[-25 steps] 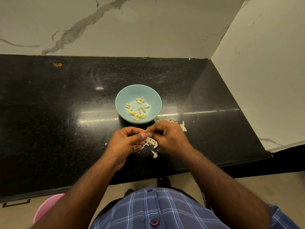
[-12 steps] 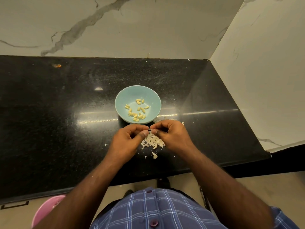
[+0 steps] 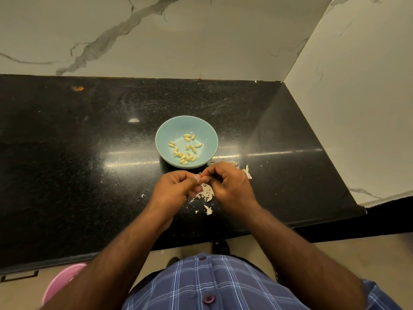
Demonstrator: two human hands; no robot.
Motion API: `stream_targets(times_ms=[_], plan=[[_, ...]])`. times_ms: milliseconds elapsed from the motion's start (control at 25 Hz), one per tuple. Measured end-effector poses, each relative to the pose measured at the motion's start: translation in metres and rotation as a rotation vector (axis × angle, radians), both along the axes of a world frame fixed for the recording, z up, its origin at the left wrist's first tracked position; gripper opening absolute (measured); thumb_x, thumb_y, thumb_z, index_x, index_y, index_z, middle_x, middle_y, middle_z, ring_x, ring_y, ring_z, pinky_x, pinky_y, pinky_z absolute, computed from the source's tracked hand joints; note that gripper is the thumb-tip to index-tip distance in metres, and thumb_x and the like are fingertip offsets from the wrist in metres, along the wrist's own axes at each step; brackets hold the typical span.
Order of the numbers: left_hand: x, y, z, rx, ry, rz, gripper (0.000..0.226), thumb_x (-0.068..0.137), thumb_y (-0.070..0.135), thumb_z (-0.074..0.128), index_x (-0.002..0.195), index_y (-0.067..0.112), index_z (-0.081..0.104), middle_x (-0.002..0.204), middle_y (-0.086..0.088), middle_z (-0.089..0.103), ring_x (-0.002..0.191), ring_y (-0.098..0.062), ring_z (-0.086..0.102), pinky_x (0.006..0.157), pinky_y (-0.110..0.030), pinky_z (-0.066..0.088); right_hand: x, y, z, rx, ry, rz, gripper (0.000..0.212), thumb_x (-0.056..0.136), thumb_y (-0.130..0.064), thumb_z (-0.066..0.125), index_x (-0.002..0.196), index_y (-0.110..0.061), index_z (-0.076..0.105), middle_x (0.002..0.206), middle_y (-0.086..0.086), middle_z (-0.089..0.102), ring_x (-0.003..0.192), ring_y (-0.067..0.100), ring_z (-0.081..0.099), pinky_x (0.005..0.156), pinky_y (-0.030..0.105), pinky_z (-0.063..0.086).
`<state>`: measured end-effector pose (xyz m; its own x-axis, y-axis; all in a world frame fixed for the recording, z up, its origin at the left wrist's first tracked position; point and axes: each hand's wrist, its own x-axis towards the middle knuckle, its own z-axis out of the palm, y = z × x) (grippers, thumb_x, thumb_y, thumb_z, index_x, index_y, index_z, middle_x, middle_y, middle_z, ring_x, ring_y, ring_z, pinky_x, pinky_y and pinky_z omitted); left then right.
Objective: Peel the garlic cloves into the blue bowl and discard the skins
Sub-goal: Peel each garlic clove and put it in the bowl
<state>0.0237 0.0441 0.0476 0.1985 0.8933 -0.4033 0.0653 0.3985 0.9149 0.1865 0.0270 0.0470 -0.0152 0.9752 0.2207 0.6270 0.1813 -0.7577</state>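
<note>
Here, hands (image 3: 201, 186) pinching clove, bowl (image 3: 207, 135) just beyond

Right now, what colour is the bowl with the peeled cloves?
Light blue bowl, clearest in the head view.

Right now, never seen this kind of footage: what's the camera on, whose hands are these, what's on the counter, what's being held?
There is no machine here. The one camera is worn on a person's head and looks forward and down, so you see their own forearms and checked shirt from above. The left hand and right hand meet over a black counter, fingertips pinched together on something small, probably a garlic clove being peeled, though the fingers hide it. Just beyond the hands stands a blue bowl holding peeled cloves. Pale garlic skins lie on the counter under and beside the hands. A pink container shows below the counter edge.
</note>
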Motion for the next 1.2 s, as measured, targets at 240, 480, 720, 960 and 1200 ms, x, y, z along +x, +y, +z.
stream_targets(times_ms=[240,480,720,960,1200], plan=[[-0.001,-0.001,-0.004,0.016,-0.037,0.036,0.016,0.095,0.017,0.067,0.081,0.013,0.073,0.073,0.0,0.071,0.062,-0.005,0.055,0.057,-0.021,0.04,0.001,0.004,0.002,-0.184,0.207,-0.023,0.006,0.088,-0.008,0.075,0.094,-0.01,0.076,0.084,-0.007,0.073,0.081,0.006,0.069,0.073,0.023,0.056],[-0.003,-0.006,-0.006,0.176,0.071,0.028,0.008,0.095,0.021,0.07,0.092,0.015,0.075,0.081,-0.001,0.076,0.076,-0.01,0.071,0.072,-0.026,0.056,0.001,0.004,0.014,-0.422,0.366,-0.078,0.002,0.09,-0.011,0.075,0.088,-0.012,0.074,0.076,-0.002,0.071,0.069,0.006,0.064,0.068,0.024,0.056],[0.004,-0.01,-0.008,0.15,0.042,0.048,0.013,0.098,0.022,0.065,0.093,0.015,0.075,0.081,-0.001,0.075,0.068,-0.002,0.062,0.062,-0.017,0.047,-0.004,-0.001,0.01,-0.497,0.647,-0.155,0.016,0.091,0.0,0.07,0.083,-0.013,0.074,0.075,0.006,0.07,0.076,0.022,0.061,0.073,0.036,0.053],[0.008,-0.007,-0.012,-0.188,-0.282,0.077,0.016,0.099,0.015,0.062,0.094,0.009,0.076,0.073,0.0,0.067,0.063,-0.007,0.051,0.054,-0.017,0.039,-0.002,-0.003,0.002,-0.24,0.449,-0.08,0.012,0.088,0.001,0.072,0.092,-0.009,0.076,0.087,0.003,0.076,0.085,0.014,0.07,0.081,0.029,0.058],[0.004,-0.01,-0.014,-0.025,-0.16,0.062,0.015,0.098,0.018,0.065,0.093,0.008,0.075,0.076,-0.003,0.068,0.065,-0.008,0.055,0.059,-0.02,0.043,-0.004,-0.002,0.009,-0.405,0.553,-0.119,0.011,0.09,-0.002,0.072,0.09,-0.013,0.075,0.082,0.002,0.074,0.079,0.014,0.067,0.075,0.029,0.057]])
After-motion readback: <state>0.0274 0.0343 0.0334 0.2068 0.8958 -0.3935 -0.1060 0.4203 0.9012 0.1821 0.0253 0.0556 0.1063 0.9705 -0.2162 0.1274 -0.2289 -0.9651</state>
